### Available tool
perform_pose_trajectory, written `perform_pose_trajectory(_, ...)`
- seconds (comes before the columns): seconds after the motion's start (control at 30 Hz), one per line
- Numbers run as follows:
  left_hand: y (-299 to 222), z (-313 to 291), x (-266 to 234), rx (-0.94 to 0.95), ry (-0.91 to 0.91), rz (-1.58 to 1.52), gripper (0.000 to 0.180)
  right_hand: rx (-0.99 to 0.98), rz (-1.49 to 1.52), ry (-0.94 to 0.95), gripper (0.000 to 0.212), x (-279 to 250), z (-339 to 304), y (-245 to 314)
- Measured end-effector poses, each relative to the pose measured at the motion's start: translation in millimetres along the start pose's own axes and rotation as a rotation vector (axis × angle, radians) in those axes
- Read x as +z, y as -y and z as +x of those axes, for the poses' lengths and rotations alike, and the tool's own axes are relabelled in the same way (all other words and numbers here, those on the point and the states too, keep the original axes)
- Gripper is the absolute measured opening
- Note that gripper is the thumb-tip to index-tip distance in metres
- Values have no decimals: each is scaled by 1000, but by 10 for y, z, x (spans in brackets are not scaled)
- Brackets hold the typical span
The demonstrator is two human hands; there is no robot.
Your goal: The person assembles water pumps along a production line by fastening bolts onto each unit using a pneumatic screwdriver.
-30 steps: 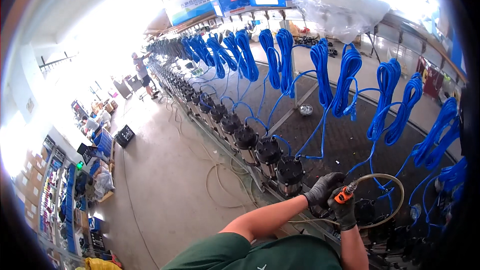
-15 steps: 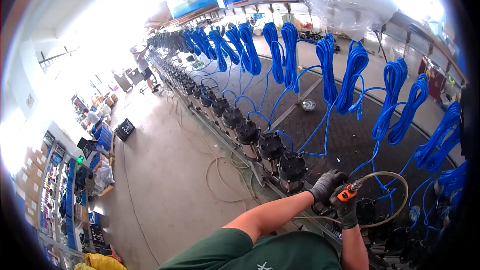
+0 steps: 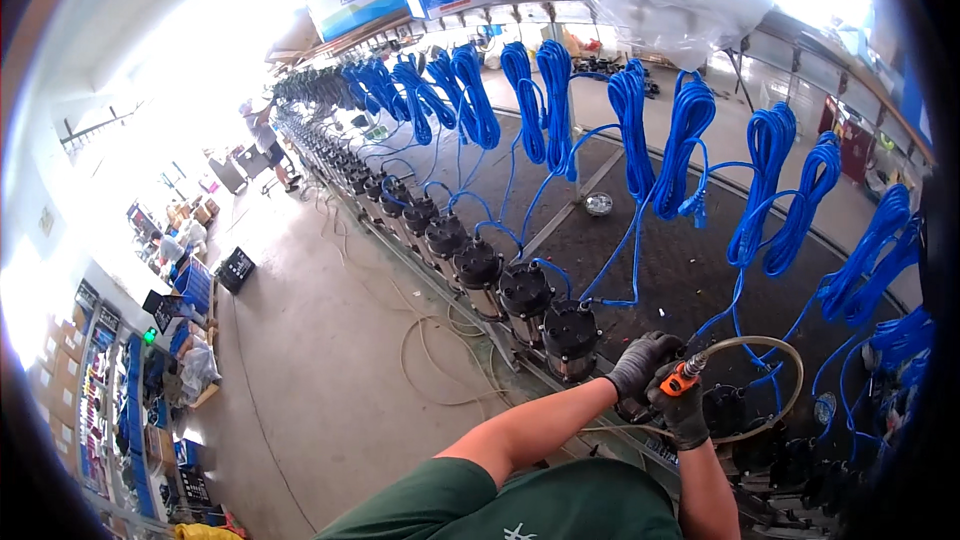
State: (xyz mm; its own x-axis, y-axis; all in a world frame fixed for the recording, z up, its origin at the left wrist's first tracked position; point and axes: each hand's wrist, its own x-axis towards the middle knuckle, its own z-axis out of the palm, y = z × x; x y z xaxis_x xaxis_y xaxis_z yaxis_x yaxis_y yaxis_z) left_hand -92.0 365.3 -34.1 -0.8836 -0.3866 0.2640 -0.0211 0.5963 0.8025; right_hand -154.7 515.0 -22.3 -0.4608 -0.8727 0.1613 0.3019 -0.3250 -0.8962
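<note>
My right hand [image 3: 682, 418], in a dark grey work glove, is closed round an orange air tool [image 3: 679, 380]. A metal fitting joins the tool to a clear yellowish hose [image 3: 797, 380], which loops out to the right. Just left of it, my left hand [image 3: 640, 364], gloved too, has its fingers curled over the row; what they grip is hidden. Beside my left hand stands a black-topped pump motor [image 3: 571, 332] with a metal body, the nearest of a long row. Another black pump top [image 3: 726, 406] shows to the right of my right hand.
Bundled blue cables [image 3: 690, 145] hang from a rail above the dark bench [image 3: 690, 280], their leads running to the pumps. A round clear object [image 3: 598, 204] lies on the bench. Loose hoses [image 3: 410, 350] cross the floor. Far off, a person [image 3: 266, 145] stands by the row.
The view has shifted slightly, so the row and cables appear a little farther left. Both hands stay close together, the right still holding the air tool.
</note>
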Motion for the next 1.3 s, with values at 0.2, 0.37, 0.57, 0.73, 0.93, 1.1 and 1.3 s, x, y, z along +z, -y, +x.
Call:
perform_pose_trajectory(0.2,-45,-32,-22,16,-3,36,49,19,3,-70,38,35,-1,82)
perform_pose_trajectory(0.37,-8,-35,67,20,-46,0,43,27,-33,-99,38,-93,-33,3)
perform_pose_trajectory(0.57,318,-68,320,-202,-71,-756,33,-3,-216,58,40,-40,-107,132)
perform_pose_trajectory(0.73,-273,-51,64,-116,-23,347,45,-164,-249,-87,51,-183,-76,426)
perform_pose_trajectory(0.93,-515,-1,357,-118,-83,729,73,-216,-131,-413,53,-439,-121,1036)
perform_pose_trajectory(1.1,-371,329,274,-108,85,733,42,-238,-52,-510,56,-637,-124,940)
perform_pose_trajectory(1.3,230,996,106,-49,308,408,28,-239,41,-559,56,-570,-85,813)
